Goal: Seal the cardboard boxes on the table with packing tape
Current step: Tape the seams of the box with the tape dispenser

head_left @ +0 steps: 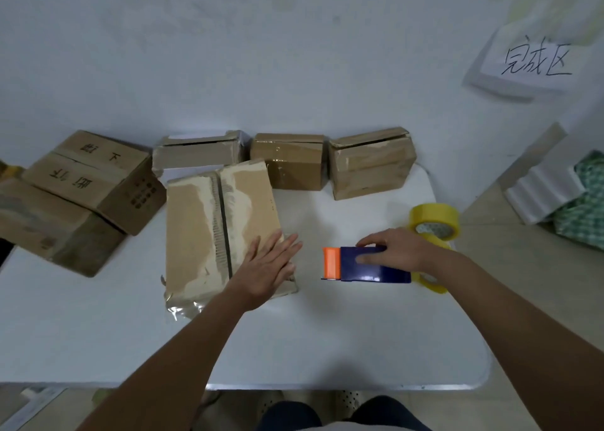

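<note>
Fingers (367, 243) hide tape dispenser (366, 264) top.

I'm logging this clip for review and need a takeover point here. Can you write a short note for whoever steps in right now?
Left hand: flat, fingers straight, pressing the near right corner of the flat box in front.
Right hand: grips the blue tape dispenser, which rests on the table right of that box. A spare yellow tape roll stands behind it.
Done: no fresh tape shows on the flat box; its centre seam is open.
Left: tape that seam, then the three small boxes behind and the larger boxes at left. Their seal state is unclear.
</note>
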The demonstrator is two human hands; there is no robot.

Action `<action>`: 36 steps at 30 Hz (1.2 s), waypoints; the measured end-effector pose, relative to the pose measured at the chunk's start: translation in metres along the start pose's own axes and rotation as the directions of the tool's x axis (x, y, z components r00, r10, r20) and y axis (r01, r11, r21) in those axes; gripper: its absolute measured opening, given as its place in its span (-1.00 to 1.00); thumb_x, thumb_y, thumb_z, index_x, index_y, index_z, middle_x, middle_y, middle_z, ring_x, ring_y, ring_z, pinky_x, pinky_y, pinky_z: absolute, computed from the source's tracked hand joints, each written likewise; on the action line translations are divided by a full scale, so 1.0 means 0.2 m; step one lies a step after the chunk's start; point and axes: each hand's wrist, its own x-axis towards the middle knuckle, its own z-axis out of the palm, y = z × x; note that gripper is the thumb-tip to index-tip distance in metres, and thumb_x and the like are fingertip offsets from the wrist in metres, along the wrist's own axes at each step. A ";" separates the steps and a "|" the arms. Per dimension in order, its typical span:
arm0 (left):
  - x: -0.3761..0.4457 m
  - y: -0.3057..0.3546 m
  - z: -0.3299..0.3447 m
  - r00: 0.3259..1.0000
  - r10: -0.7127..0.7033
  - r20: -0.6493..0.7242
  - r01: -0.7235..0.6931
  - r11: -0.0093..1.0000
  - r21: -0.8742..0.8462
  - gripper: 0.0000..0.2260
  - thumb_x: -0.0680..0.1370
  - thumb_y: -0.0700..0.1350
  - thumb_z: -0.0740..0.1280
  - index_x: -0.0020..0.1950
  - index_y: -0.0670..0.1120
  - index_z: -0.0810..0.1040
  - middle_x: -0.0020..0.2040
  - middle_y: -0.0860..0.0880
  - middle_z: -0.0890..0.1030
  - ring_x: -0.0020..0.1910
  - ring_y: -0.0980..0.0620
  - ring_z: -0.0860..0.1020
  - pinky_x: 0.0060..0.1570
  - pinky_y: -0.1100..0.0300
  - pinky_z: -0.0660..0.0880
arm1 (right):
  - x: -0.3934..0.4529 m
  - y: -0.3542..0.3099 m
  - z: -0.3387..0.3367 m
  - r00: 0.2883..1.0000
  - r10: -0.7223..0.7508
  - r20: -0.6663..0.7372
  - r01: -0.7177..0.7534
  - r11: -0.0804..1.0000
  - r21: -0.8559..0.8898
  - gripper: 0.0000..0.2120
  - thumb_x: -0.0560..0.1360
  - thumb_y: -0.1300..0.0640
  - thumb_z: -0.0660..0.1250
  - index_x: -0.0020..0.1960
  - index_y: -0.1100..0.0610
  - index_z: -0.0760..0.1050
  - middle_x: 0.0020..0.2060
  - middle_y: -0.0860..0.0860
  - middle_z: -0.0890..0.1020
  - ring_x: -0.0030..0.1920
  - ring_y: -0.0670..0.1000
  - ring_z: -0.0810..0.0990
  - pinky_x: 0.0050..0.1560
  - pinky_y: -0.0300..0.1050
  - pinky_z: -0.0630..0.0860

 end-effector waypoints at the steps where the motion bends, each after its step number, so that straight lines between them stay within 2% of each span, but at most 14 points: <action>1: 0.00 0.00 0.00 1.000 -0.002 0.002 0.002 1.000 0.003 -0.48 0.65 0.21 -0.24 0.61 0.16 -0.10 0.60 0.21 -0.18 0.54 0.19 -0.34 0.52 -0.02 -0.30 | 0.00 0.00 0.00 0.999 0.011 0.043 -0.010 0.999 -0.033 -0.59 0.52 -0.15 0.34 0.34 -0.07 0.46 0.16 -0.06 0.56 0.06 -0.04 0.54 -0.05 -0.24 0.47; 3: 0.00 0.01 0.00 1.000 -0.006 0.005 0.006 1.000 0.006 -0.44 0.61 0.26 -0.33 0.60 0.17 -0.14 0.60 0.20 -0.20 0.53 0.20 -0.37 0.52 -0.01 -0.31 | -0.01 0.01 0.02 0.998 0.010 0.061 -0.007 0.998 -0.055 -0.57 0.54 -0.08 0.33 0.38 -0.06 0.40 0.19 -0.02 0.58 0.06 -0.03 0.55 -0.04 -0.23 0.49; 6: 0.00 0.02 0.00 1.000 -0.011 -0.002 0.011 1.000 -0.008 -0.38 0.56 0.30 -0.42 0.60 0.17 -0.15 0.59 0.20 -0.21 0.53 0.20 -0.38 0.53 -0.02 -0.31 | 0.01 -0.02 0.11 0.999 -0.041 -0.004 0.041 0.997 -0.070 -0.62 0.57 -0.05 0.29 0.36 -0.04 0.43 0.17 0.01 0.63 0.05 -0.02 0.59 -0.10 -0.23 0.46; 8: -0.01 0.03 0.00 1.000 -0.015 -0.001 0.015 1.000 0.008 -0.39 0.57 0.28 -0.42 0.61 0.16 -0.17 0.59 0.20 -0.23 0.53 0.18 -0.38 0.53 -0.04 -0.31 | 0.03 -0.07 0.18 0.995 -0.069 -0.075 0.056 0.985 -0.162 -0.62 0.59 -0.05 0.25 0.37 -0.01 0.43 0.16 0.01 0.63 0.08 0.03 0.60 -0.05 -0.17 0.46; 11: -0.01 0.03 0.02 1.000 -0.008 -0.002 0.008 0.999 0.036 -0.40 0.59 0.24 -0.41 0.62 0.12 -0.17 0.60 0.18 -0.22 0.55 0.14 -0.36 0.52 -0.05 -0.30 | 0.08 -0.11 0.27 0.979 -0.091 -0.181 0.050 0.974 -0.223 -0.63 0.55 -0.11 0.23 0.33 -0.08 0.44 0.13 -0.03 0.65 0.07 0.06 0.60 0.06 -0.04 0.54; 17: 0.01 0.02 0.02 1.000 -0.011 -0.008 0.011 0.999 0.036 -0.43 0.63 0.18 -0.33 0.63 0.07 -0.16 0.61 0.17 -0.20 0.55 0.12 -0.35 0.54 -0.09 -0.27 | 0.14 -0.14 0.35 0.948 -0.141 -0.285 0.057 0.957 -0.285 -0.68 0.56 -0.10 0.21 0.26 -0.04 0.46 0.04 -0.05 0.66 -0.01 0.02 0.62 0.02 -0.05 0.54; 23: 0.05 0.01 0.02 0.999 -0.054 -0.004 0.054 0.999 0.004 -0.51 0.67 0.15 -0.23 0.57 0.13 -0.30 0.55 0.23 -0.30 0.54 0.13 -0.38 0.54 -0.12 -0.25 | 0.19 -0.20 0.35 0.953 -0.031 -0.301 -0.077 0.937 -0.340 -0.69 0.59 -0.09 0.17 0.24 0.02 0.48 0.04 0.03 0.65 0.00 0.08 0.61 -0.09 -0.11 0.38; 26: 0.03 0.03 0.04 0.999 -0.049 -0.018 0.049 0.999 -0.023 -0.50 0.63 0.19 -0.29 0.57 0.15 -0.27 0.57 0.23 -0.26 0.54 0.14 -0.37 0.54 -0.13 -0.25 | 0.23 -0.16 0.28 0.934 0.115 -0.338 -0.264 0.861 -0.435 -0.68 0.60 -0.09 0.16 0.16 0.11 0.50 0.06 0.10 0.63 0.02 0.14 0.61 -0.09 -0.07 0.42; 28: 0.01 0.03 0.04 0.999 -0.036 -0.031 0.035 0.999 -0.027 -0.49 0.62 0.20 -0.33 0.57 0.15 -0.28 0.57 0.23 -0.25 0.55 0.13 -0.37 0.54 -0.14 -0.26 | 0.25 -0.11 0.22 0.927 0.207 -0.311 -0.313 0.886 -0.342 -0.67 0.60 -0.10 0.17 0.15 0.11 0.50 0.04 0.11 0.64 0.00 0.14 0.62 -0.08 -0.06 0.49; 30: 0.03 0.02 0.04 0.999 -0.045 -0.020 0.044 0.998 -0.037 -0.49 0.62 0.20 -0.32 0.56 0.16 -0.28 0.56 0.24 -0.27 0.54 0.14 -0.37 0.53 -0.14 -0.26 | 0.27 -0.09 0.23 0.933 0.192 -0.303 -0.265 0.939 -0.221 -0.66 0.61 -0.12 0.16 0.21 0.09 0.48 0.03 0.11 0.64 -0.02 0.14 0.62 -0.05 -0.03 0.53; 31: 0.04 0.02 0.03 0.999 -0.050 -0.013 0.050 0.997 -0.051 -0.49 0.62 0.19 -0.31 0.57 0.15 -0.26 0.56 0.25 -0.27 0.54 0.15 -0.37 0.53 -0.13 -0.27 | 0.29 -0.10 0.27 0.932 0.170 -0.320 -0.246 0.946 -0.213 -0.65 0.62 -0.12 0.15 0.28 0.06 0.44 0.05 0.10 0.64 0.00 0.14 0.61 -0.01 -0.02 0.52; 34: 0.04 -0.01 0.01 0.999 -0.036 0.001 0.036 0.993 -0.113 -0.51 0.68 0.15 -0.21 0.61 0.15 -0.18 0.58 0.24 -0.21 0.54 0.19 -0.35 0.53 -0.10 -0.29 | 0.34 -0.12 0.45 0.898 0.108 -0.426 -0.247 0.926 -0.285 -0.54 0.62 -0.12 0.15 0.47 -0.02 0.24 0.19 0.05 0.59 0.15 0.12 0.57 0.15 -0.01 0.42; 36: 0.04 -0.02 0.00 0.999 -0.035 0.001 0.035 0.977 -0.212 -0.55 0.71 0.09 -0.15 0.61 0.15 -0.14 0.60 0.23 -0.17 0.54 0.24 -0.31 0.53 -0.05 -0.30 | 0.36 -0.09 0.57 0.918 0.115 -0.380 -0.251 0.910 -0.330 -0.49 0.62 -0.10 0.15 0.53 -0.03 0.15 0.27 0.06 0.53 0.23 0.12 0.51 0.23 0.02 0.34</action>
